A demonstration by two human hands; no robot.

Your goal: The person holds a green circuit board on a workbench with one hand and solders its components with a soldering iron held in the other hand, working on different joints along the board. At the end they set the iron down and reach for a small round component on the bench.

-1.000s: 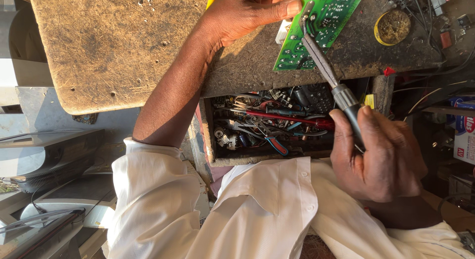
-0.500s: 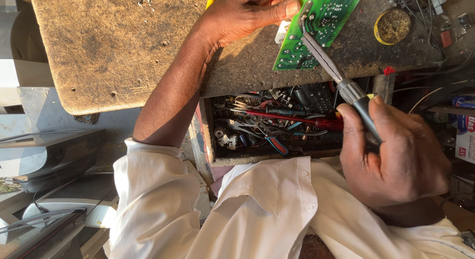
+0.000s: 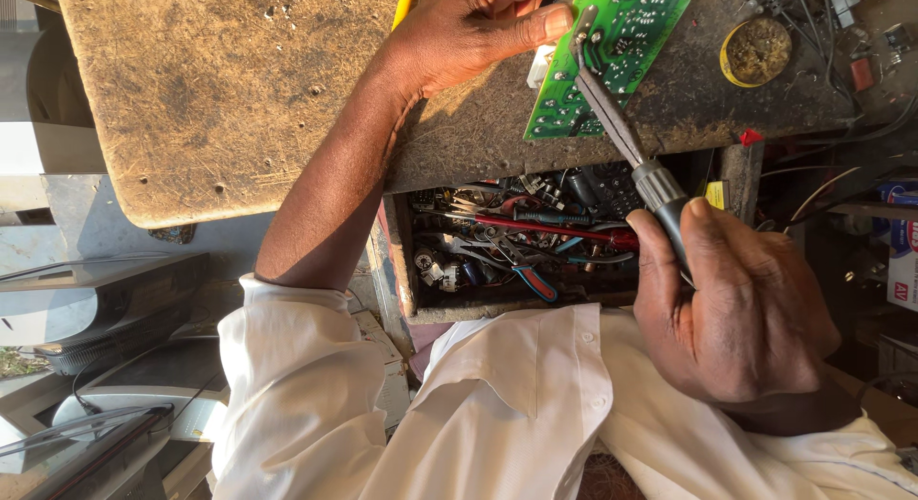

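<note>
My left hand (image 3: 469,32) reaches over the worn wooden workbench (image 3: 239,89) and pins a green circuit board (image 3: 626,55) by its edge with the thumb. My right hand (image 3: 736,309) is wrapped around the black handle of a soldering iron (image 3: 622,137). The iron's metal shaft slants up and left, and its tip rests on the board close to my left thumb. White sleeves cover both arms; the left one is rolled up to the elbow.
Under the bench top an open drawer (image 3: 402,261) holds several tools, among them a red-handled one (image 3: 545,230). A round yellow-rimmed tin (image 3: 755,51) sits at the right of the board among wires and small parts. Dark electronic units (image 3: 96,309) stand at the left.
My right hand has shifted slightly right and down along the iron's handle. The iron's tip stays on the board and my left hand keeps holding it.
</note>
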